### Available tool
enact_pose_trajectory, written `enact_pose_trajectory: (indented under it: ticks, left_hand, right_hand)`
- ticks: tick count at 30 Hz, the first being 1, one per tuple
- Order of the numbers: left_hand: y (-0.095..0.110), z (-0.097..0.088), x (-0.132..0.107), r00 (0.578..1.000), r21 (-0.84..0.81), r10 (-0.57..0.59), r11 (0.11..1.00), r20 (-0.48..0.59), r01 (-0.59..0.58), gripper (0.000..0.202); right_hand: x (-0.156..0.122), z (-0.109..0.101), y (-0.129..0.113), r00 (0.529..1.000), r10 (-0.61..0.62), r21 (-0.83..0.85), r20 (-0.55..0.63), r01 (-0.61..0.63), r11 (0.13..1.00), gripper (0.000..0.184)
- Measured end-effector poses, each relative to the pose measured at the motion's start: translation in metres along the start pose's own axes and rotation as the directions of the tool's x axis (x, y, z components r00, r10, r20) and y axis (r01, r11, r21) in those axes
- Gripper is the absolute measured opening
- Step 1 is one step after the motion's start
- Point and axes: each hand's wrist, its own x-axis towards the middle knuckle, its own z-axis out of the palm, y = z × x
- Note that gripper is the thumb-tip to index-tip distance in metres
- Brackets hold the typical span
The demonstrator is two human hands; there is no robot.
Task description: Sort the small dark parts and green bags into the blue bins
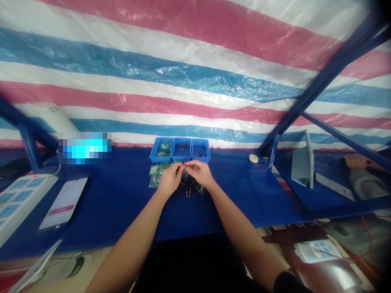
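My left hand (171, 178) and my right hand (199, 172) meet over the blue table (122, 203), fingertips pinched together on a tiny part that I cannot make out. Under and beside the hands lie small green bags (156, 174) and several small dark and brass-coloured parts (187, 189). Just behind the hands stand three joined blue bins (180, 149); the left one holds green bags, the other two hold small dark parts.
A phone (64, 202) lies at the left beside a white power strip (18, 199). A small round white object (253, 158) sits right of the bins. Blue frame posts (317, 87) cross at the right. Another person's hand (356, 162) rests at the far right.
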Motion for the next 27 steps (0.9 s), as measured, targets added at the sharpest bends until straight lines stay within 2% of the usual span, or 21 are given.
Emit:
enact_pose_trajectory:
  ticks: [6,10,15,22,27]
  left_hand:
    - [0.0007,0.0001,-0.0007,0.999,-0.062,-0.016,0.998,-0.048,0.013,0.028]
    - [0.0021,-0.0002,-0.0001,0.997,-0.064,0.02,0.998,-0.069,-0.025,0.023]
    - [0.002,-0.0006,0.0004,0.999,-0.058,0.005,0.998,-0.045,-0.008,0.024]
    - [0.0005,-0.0006,0.0006,0.999,-0.024,-0.031,0.999,-0.012,0.031,0.028]
    - [0.0031,-0.0002,-0.0009,0.997,-0.077,-0.06,0.995,-0.049,0.056,0.028]
  right_hand:
    - [-0.0007,0.0018,0.0016,0.995,0.041,-0.019,-0.095,-0.043,0.999,0.027]
    - [-0.0003,0.0023,0.0,0.996,0.038,0.003,-0.078,-0.038,0.999,0.025]
    - [-0.0007,0.0049,0.0019,0.998,0.06,0.101,-0.025,-0.057,0.993,0.028]
    - [-0.0013,0.0045,0.0055,0.999,0.027,0.032,-0.023,-0.027,0.999,0.03]
    - [0.0002,0.0025,0.0066,0.998,0.034,0.034,-0.046,-0.033,0.999,0.03]
